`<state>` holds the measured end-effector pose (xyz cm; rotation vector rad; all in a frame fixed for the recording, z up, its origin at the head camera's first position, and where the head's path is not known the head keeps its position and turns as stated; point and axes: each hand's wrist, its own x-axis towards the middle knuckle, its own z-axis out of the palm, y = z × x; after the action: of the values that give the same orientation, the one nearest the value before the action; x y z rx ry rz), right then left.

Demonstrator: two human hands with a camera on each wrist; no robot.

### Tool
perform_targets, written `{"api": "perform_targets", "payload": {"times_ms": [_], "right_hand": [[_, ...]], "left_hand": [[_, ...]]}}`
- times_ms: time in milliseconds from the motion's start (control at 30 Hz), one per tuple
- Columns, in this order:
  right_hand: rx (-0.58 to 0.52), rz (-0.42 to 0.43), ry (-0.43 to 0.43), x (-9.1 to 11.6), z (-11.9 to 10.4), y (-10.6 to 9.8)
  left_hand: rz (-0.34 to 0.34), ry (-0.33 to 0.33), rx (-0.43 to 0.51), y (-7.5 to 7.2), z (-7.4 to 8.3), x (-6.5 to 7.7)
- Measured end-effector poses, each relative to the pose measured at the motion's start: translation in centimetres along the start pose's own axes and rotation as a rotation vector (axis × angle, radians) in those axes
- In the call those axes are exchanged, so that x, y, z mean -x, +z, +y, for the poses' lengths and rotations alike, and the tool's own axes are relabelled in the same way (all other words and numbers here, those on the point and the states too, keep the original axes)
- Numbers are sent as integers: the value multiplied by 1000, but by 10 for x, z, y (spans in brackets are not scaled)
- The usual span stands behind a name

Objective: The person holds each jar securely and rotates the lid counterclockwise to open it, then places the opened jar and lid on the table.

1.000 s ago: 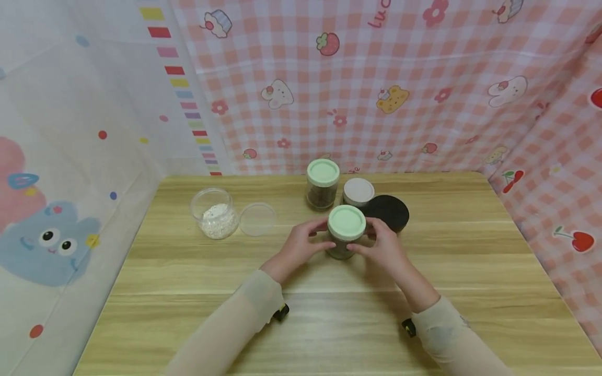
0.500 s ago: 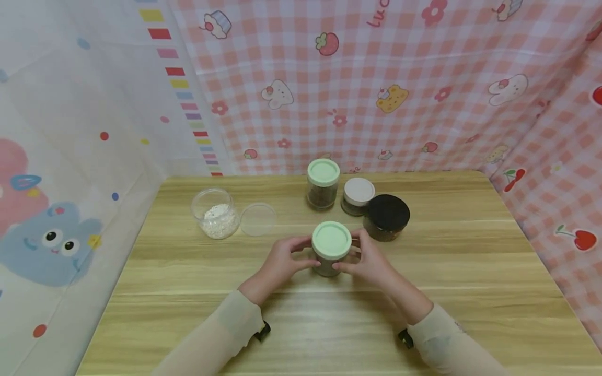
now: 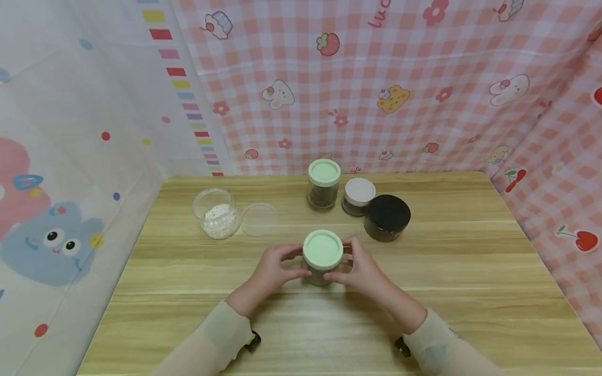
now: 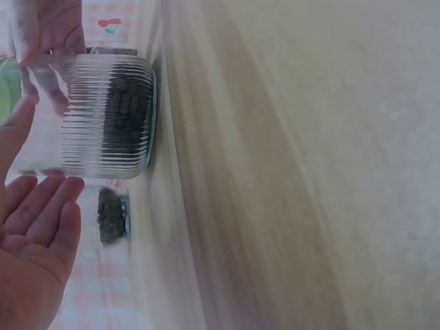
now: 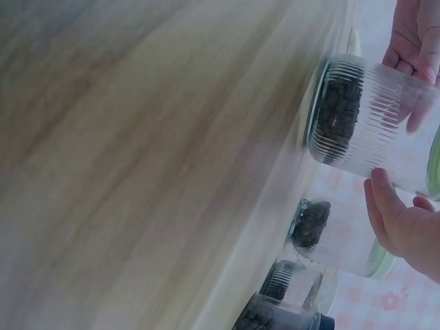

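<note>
A clear ribbed glass jar (image 3: 317, 275) with a pale green lid (image 3: 322, 249) stands upright near the middle of the table. My left hand (image 3: 273, 269) grips its left side, thumb in front and fingers further back. From the right, my right hand (image 3: 361, 267) grips it the same way. Dark small pieces (image 4: 127, 113) fill the lower part of the jar in the left wrist view. In the right wrist view the jar (image 5: 375, 113) has its base at the table surface.
Behind stand a second green-lidded jar (image 3: 323, 194), a small white-lidded jar (image 3: 359, 192) and a wide black-lidded jar (image 3: 387, 213). At left sit an uncovered clear tub (image 3: 212, 201) holding white flakes (image 3: 220, 222) and a clear round lid (image 3: 259, 219). The wooden table (image 3: 461, 292) meets checkered cloth.
Both hands have brought the green-lidded jar left and toward me, away from the other jars. The black-lidded jar is now uncovered from behind the right hand.
</note>
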<state>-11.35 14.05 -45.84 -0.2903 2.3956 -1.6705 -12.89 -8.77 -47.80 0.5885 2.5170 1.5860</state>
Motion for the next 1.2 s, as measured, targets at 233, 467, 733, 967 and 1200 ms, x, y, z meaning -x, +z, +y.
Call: {"api": "perform_targets", "payload": {"times_ms": [233,467,733,967,1200], "right_hand": [[128,-72,-20,1,-12,-13],[487,-57,-244,-7,-36,-21],[791,-89,-220,-17,-61,-6],[805,-89,-192,-20,-67,-1],[790,-95,-232,-24,-67,-3]], "left_hand": [[-19,28,-63,8,1,1],[-7,-39,57,26,2,-3],[116,-97,74,46,-1,-5],[124,-137,-28,51,-2,-10],[67,-156,-150,43,1,-16]]}}
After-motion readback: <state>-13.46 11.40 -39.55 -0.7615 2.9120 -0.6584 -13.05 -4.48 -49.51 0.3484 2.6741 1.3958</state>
